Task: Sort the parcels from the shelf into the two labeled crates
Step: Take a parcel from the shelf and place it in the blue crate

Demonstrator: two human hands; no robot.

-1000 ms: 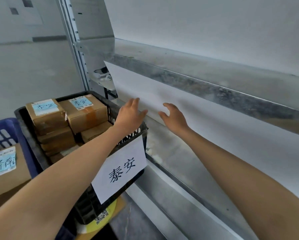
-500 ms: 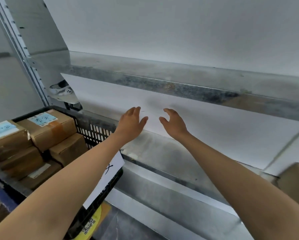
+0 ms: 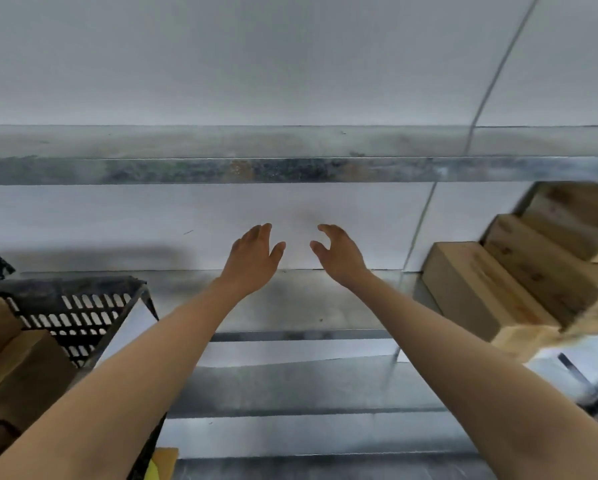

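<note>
i have both arms stretched out over the shelf (image 3: 290, 303). my left hand (image 3: 252, 259) is wide, fingers straight and together, thumb spread, holding nothing. my right hand (image 3: 342, 259) is just beside it, palm turned toward the left one, fingers loosely bent, also holding nothing. neither hand touches the other, and both hang above the bare metal in front of the white panel (image 3: 186, 220). the parcels (image 3: 519, 282) sit on the shelf well to the right of my right hand, stacked in steps and blurred, so i cannot read any labels. the crate (image 3: 72, 308) is down and to the left of my left hand, beside that forearm, with brown boxes (image 3: 17, 368) inside it. a second metal ledge (image 3: 290, 169) runs above both hands.
</note>
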